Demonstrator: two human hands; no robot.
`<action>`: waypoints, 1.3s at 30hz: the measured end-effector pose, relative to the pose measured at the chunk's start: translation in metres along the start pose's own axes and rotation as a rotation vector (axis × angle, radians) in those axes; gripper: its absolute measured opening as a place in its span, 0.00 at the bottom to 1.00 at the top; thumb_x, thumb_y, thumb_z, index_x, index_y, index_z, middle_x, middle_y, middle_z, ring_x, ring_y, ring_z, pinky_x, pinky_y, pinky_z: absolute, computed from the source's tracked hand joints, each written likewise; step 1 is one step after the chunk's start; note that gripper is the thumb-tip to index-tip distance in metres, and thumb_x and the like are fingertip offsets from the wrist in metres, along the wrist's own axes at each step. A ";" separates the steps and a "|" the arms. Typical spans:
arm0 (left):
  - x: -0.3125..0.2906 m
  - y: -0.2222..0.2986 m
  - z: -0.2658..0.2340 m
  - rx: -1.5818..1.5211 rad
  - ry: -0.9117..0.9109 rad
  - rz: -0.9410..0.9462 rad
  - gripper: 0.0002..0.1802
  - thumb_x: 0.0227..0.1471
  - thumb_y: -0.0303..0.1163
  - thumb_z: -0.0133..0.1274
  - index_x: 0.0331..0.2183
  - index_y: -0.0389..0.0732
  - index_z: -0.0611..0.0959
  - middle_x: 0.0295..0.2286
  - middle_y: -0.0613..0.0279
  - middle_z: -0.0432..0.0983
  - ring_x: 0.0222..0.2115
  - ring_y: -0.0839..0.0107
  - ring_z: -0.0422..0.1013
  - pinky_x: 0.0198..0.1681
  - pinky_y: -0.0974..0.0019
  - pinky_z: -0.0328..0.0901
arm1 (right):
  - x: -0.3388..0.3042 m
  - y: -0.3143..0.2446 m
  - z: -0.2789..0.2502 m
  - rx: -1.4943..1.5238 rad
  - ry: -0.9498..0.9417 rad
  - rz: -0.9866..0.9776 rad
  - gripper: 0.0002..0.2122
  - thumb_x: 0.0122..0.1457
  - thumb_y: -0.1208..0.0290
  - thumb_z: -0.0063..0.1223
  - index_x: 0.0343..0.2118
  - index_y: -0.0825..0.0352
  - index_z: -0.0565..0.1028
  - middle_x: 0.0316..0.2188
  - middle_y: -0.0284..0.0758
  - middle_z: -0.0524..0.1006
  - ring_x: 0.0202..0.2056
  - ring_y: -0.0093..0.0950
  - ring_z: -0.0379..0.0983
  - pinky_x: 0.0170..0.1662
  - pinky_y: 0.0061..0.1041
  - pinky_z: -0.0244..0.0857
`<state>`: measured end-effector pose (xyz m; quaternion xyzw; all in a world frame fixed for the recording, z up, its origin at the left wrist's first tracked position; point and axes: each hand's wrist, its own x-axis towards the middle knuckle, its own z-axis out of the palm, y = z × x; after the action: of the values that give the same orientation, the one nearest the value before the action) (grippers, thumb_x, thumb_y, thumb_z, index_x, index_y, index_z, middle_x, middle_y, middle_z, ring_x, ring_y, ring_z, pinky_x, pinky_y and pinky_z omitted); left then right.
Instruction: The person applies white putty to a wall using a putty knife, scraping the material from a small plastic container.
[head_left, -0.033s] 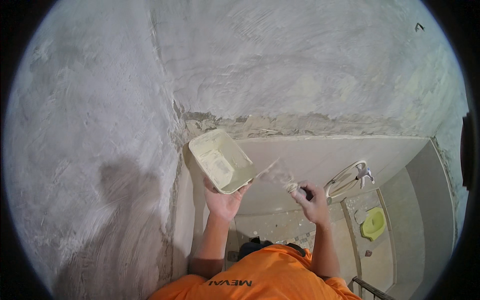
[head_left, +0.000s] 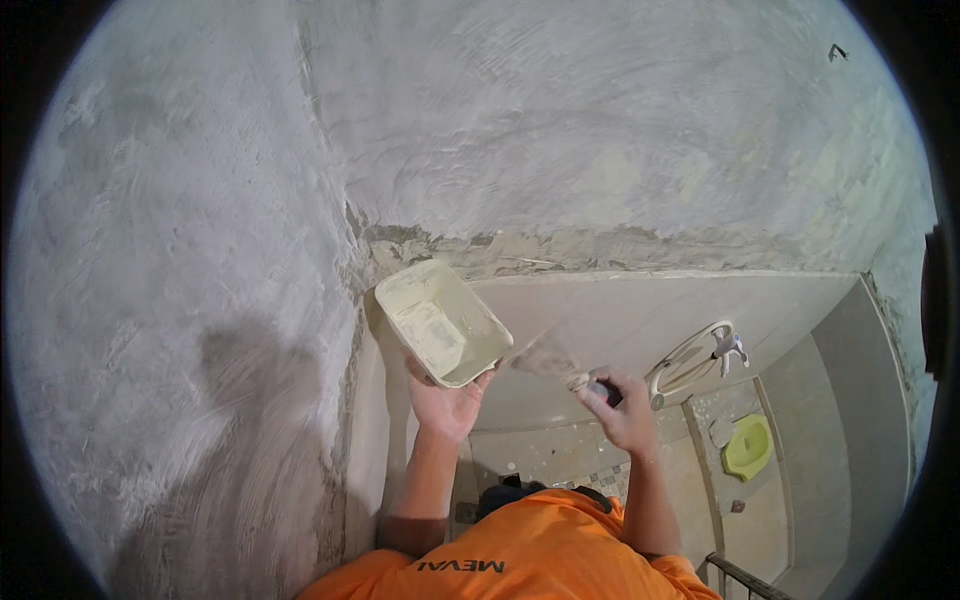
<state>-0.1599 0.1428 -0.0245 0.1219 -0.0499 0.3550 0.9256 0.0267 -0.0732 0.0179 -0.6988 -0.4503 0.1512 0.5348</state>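
My left hand is closed round the lower side of a cream plastic tub, holding it tilted with its mouth toward me. Pale filler coats parts of the tub's inside. In my closed right hand is a putty knife, gripped by its dark handle. Its blade is smeared by motion and points left, toward the tub's lower right rim. Whitish filler sticks to the knife near the handle.
Rough grey plastered walls meet in a corner behind the tub. Below runs a tiled wall with a hose and tap. At lower right are a yellow-green squat toilet and a dark metal rail.
The knife's blade has swung slightly downward, and now lies flatter beside the tub. My left hand and the tub have hardly moved.
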 end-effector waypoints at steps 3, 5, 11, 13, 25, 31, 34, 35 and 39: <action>0.002 -0.002 0.003 0.073 0.011 0.042 0.39 0.66 0.63 0.37 0.68 0.50 0.62 0.63 0.57 0.64 0.62 0.52 0.64 0.63 0.36 0.62 | -0.008 -0.020 0.014 -0.052 -0.024 -0.098 0.11 0.56 0.68 0.66 0.34 0.70 0.78 0.23 0.34 0.73 0.24 0.25 0.70 0.32 0.25 0.65; -0.002 -0.008 0.012 0.070 0.145 0.043 0.40 0.65 0.64 0.37 0.67 0.50 0.62 0.63 0.57 0.64 0.62 0.52 0.63 0.64 0.37 0.60 | -0.005 -0.019 0.027 -0.140 -0.024 -0.191 0.12 0.56 0.67 0.66 0.34 0.69 0.77 0.23 0.37 0.74 0.24 0.30 0.71 0.31 0.28 0.66; -0.006 -0.011 0.012 0.126 0.257 0.057 0.42 0.62 0.67 0.39 0.67 0.50 0.63 0.62 0.58 0.65 0.62 0.53 0.63 0.63 0.40 0.60 | -0.003 -0.016 0.025 -0.101 0.024 -0.079 0.11 0.56 0.67 0.67 0.35 0.69 0.78 0.23 0.36 0.74 0.24 0.27 0.70 0.31 0.26 0.65; -0.006 -0.011 0.008 0.136 0.266 0.042 0.42 0.62 0.67 0.39 0.66 0.50 0.64 0.62 0.58 0.65 0.61 0.54 0.64 0.62 0.42 0.61 | -0.003 -0.011 0.018 -0.101 0.078 -0.063 0.10 0.56 0.69 0.67 0.35 0.69 0.79 0.23 0.35 0.74 0.24 0.24 0.70 0.31 0.25 0.65; -0.008 -0.001 -0.010 0.086 0.109 -0.272 0.36 0.61 0.59 0.44 0.62 0.47 0.71 0.58 0.55 0.71 0.57 0.51 0.69 0.57 0.42 0.64 | 0.013 0.001 -0.034 -0.135 -0.003 -0.024 0.12 0.57 0.68 0.67 0.36 0.71 0.79 0.21 0.29 0.72 0.25 0.19 0.65 0.30 0.21 0.62; -0.005 -0.003 -0.006 0.083 0.079 -0.094 0.35 0.61 0.62 0.45 0.61 0.50 0.73 0.56 0.59 0.73 0.55 0.55 0.70 0.57 0.43 0.64 | 0.059 0.005 -0.025 -0.132 0.285 0.050 0.14 0.60 0.63 0.65 0.37 0.71 0.80 0.20 0.33 0.73 0.23 0.22 0.68 0.29 0.25 0.64; -0.002 0.002 -0.009 0.111 0.095 -0.036 0.36 0.60 0.62 0.45 0.61 0.51 0.72 0.57 0.61 0.72 0.56 0.56 0.70 0.57 0.42 0.64 | 0.075 -0.010 0.004 -0.269 0.315 -0.059 0.14 0.61 0.61 0.63 0.37 0.70 0.81 0.22 0.43 0.78 0.23 0.33 0.75 0.30 0.32 0.67; -0.001 0.002 -0.011 0.122 0.113 -0.030 0.37 0.60 0.62 0.46 0.62 0.52 0.71 0.58 0.61 0.71 0.57 0.55 0.69 0.58 0.42 0.64 | 0.080 -0.012 0.015 -0.278 0.314 -0.083 0.14 0.61 0.60 0.63 0.37 0.69 0.81 0.23 0.44 0.79 0.24 0.37 0.76 0.31 0.34 0.68; -0.002 0.006 -0.012 0.142 0.090 -0.021 0.37 0.59 0.61 0.46 0.64 0.54 0.70 0.60 0.62 0.69 0.59 0.54 0.67 0.59 0.40 0.63 | 0.101 -0.026 0.051 -0.348 0.327 -0.119 0.13 0.60 0.60 0.62 0.35 0.68 0.82 0.25 0.48 0.80 0.28 0.47 0.79 0.32 0.40 0.70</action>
<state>-0.1655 0.1490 -0.0357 0.1715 0.0182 0.3530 0.9196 0.0347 0.0387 0.0492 -0.7679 -0.4172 -0.0755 0.4802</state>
